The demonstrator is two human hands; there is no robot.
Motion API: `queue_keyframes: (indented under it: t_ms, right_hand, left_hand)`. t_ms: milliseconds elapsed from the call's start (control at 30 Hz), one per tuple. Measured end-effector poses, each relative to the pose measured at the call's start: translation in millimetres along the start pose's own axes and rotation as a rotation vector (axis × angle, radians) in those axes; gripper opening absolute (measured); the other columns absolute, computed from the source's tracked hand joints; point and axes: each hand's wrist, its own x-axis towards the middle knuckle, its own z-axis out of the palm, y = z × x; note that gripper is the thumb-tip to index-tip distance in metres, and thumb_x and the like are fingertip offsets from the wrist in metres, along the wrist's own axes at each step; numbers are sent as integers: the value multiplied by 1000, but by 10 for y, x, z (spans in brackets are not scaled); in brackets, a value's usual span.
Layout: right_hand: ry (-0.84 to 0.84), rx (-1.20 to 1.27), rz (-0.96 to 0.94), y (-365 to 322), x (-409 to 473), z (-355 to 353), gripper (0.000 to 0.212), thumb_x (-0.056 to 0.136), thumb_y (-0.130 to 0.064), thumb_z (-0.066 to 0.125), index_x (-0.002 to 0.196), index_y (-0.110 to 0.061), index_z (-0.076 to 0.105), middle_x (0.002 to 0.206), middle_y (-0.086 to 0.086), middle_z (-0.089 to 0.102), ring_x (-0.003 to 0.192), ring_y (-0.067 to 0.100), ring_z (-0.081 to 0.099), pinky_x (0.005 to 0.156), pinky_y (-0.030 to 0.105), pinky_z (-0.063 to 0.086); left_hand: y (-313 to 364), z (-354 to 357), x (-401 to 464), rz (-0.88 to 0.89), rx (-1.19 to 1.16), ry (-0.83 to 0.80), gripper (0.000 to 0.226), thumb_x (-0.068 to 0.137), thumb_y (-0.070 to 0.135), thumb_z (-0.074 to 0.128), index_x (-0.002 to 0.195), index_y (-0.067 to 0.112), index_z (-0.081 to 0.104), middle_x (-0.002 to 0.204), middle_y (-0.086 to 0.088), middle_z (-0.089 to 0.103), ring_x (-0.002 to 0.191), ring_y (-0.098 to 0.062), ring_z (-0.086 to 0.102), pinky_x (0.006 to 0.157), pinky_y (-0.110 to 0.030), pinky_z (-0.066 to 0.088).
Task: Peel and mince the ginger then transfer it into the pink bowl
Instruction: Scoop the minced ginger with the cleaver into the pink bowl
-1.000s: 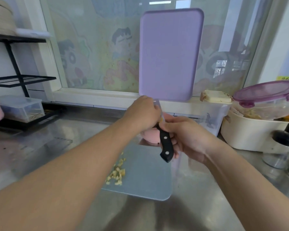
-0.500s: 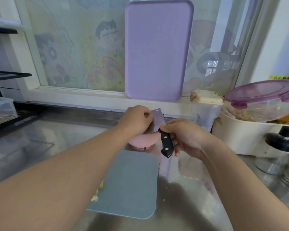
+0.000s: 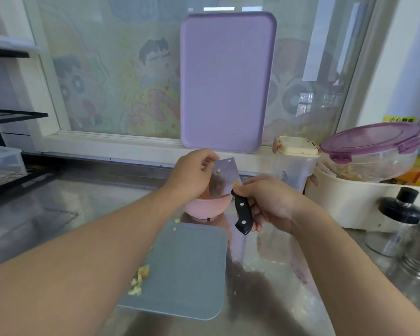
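Two hands over pink bowl (image 3: 205,208): your right hand (image 3: 264,204) grips cleaver (image 3: 224,178) handle; left hand (image 3: 192,173), fingers curled, touches blade. Minced ginger (image 3: 138,278) on grey board (image 3: 187,270), at 7 o'clock from bowl.

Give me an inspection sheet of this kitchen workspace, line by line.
Surface: steel counter, reflective, a few ginger bits loose on it.
Job's things: pink bowl behind the blue cutting board; minced ginger left at the board's left edge; cleaver held over the bowl, bits stuck to the blade.
Clutter: purple board against the window; lidded container; shakers.
Grippers: right hand grips the handle; left hand touches the blade.
Cables: nothing seen.
Surroundings: black rack at left.
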Motion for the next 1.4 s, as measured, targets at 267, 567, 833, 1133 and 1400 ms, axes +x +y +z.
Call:
queue_keyframes:
  t_ms: [267,567,833,1133,1400]
  right_hand:
    - [23,-36,18,27,21,-31,25,108,-10,48,87,1,57,54,18,61,43,29,54,38,26,40]
    - [61,-37,23,46,45,-48,20,108,-12,50,94,1,55,53,15,62,44,30,55,40,28,40]
    - [57,-21,8,53,58,-16,22,107,-12,50,92,1,57,54,16,62,44,30,55,40,28,41]
    - [50,101,-60,69,25,101,29,108,-16,52,84,-2,56,54,16,59,47,30,52,43,30,37]
    - [87,196,-145,-69,-424,245,22,108,-11,50,88,-2,56,53,13,58,42,28,50,40,28,34]
  left_hand:
    - [-73,7,-70,30,75,-38,23,95,10,64,98,27,80,85,14,75,84,-1,69,77,-15,53]
    - [-240,-82,-77,-128,-59,-187,60,89,-11,38,122,23,75,110,1,76,102,-12,74,94,-41,62]
    - [-191,-182,-136,-91,-142,155,18,94,10,67,90,25,76,88,8,77,88,-12,74,88,-32,60]
    - [-413,-394,-761,-328,-9,297,14,91,11,61,99,22,66,94,6,69,93,-19,65,81,-29,46]
    - [-592,-375,-976,-190,285,-389,50,97,-1,48,140,19,65,143,0,64,122,-17,61,87,-11,37]
